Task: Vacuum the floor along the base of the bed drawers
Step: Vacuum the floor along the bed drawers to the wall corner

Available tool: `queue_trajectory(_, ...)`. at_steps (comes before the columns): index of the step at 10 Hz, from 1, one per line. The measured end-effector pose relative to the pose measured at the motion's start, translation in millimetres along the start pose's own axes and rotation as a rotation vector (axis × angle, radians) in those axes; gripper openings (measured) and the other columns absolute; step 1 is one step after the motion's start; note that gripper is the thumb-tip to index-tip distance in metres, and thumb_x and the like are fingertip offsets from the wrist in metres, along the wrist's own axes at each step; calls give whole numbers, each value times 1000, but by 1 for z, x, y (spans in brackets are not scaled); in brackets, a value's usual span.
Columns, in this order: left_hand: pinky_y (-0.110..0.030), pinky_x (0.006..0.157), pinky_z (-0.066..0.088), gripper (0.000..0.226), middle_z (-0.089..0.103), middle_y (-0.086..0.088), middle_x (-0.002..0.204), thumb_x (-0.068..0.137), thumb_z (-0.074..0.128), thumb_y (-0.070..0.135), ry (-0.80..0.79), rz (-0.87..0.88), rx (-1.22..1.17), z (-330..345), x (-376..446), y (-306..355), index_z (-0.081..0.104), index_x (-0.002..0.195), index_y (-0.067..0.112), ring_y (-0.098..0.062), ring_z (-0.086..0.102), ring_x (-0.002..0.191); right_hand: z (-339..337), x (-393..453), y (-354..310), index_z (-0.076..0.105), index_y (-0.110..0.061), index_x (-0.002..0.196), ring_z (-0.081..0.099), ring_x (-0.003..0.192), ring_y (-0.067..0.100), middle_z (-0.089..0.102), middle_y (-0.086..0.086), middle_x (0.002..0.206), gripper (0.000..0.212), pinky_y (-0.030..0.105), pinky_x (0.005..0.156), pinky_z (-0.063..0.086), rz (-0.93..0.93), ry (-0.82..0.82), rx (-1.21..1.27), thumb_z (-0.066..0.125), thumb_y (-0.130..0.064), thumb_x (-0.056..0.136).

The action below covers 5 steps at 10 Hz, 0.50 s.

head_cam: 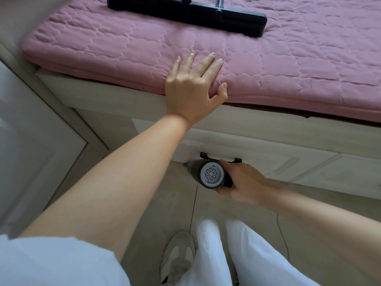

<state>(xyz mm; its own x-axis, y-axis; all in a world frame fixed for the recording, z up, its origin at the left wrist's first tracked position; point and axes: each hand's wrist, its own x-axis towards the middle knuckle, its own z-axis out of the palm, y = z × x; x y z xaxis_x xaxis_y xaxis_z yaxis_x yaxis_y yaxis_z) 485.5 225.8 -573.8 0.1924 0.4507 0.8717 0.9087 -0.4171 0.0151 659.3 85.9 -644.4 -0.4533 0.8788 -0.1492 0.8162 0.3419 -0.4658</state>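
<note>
A grey handheld vacuum (pixel 208 173) points down at the floor right against the base of the pale bed drawers (pixel 305 168). Its round white rear vent faces me, and a black nozzle edge shows beneath the drawer front. My right hand (pixel 242 182) is wrapped around the vacuum's handle. My left hand (pixel 194 87) lies flat with fingers spread on the edge of the pink quilted mattress (pixel 288 58), holding nothing. The nozzle tip itself is hidden behind the vacuum body.
A black flat mop head (pixel 185 11) with a metal pole lies on the mattress at the back. The beige tiled floor (pixel 156 205) runs toward a white door or cabinet (pixel 31 145) at left. My shoe (pixel 177 254) and white trousers are below; a thin cord (pixel 283 238) trails on the floor.
</note>
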Motion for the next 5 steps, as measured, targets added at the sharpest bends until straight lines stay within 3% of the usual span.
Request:
queue_trajectory(3, -52, 99, 50, 44, 71, 0, 124, 84, 53, 41, -3, -2, -2, -1, 0, 0, 76, 117, 22, -36, 65, 116, 6, 18, -10, 48, -24, 111, 64, 86, 23, 68, -4, 100, 44, 38, 68, 52, -46, -11, -16, 63, -48, 76)
queue_trajectory(5, -51, 98, 50, 44, 71, 0, 124, 85, 53, 41, -2, 13, 12, -1, 0, -1, 76, 117, 22, -35, 65, 115, -7, 11, 2, 47, -31, 117, 64, 85, 18, 68, -7, 99, 48, 37, 71, 53, -4, -26, 6, 62, -50, 76)
